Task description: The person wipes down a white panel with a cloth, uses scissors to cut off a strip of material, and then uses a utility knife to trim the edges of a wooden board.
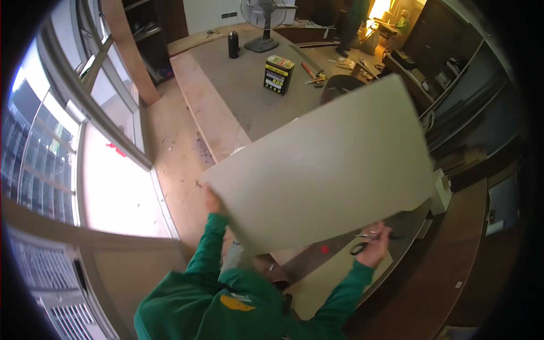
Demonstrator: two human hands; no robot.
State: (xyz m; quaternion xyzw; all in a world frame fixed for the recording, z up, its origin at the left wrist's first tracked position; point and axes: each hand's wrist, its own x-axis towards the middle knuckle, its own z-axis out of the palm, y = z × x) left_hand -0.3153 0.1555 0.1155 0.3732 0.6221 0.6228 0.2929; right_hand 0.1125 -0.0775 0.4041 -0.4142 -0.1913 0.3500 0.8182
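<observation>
A large pale rectangular sheet (323,164) is tilted up in front of me, hiding much of the worktable. My left hand (212,201) grips its left edge, with the fingers partly behind it. Close to the sheet's lower right edge, my right hand (374,243) is closed around scissors (358,248) with black handles; whether it also touches the sheet, I cannot tell. Beneath my right forearm, another pale sheet (328,283) lies flat. A small red object (324,249) is near that lower sheet.
On the grey-topped worktable (215,73) stand a black and yellow can (278,75), a black bottle (233,45) and a fan (262,20). An orange-handled tool (309,71) lies beyond the raised sheet. Windows (51,141) line the left. People (354,22) are at the back.
</observation>
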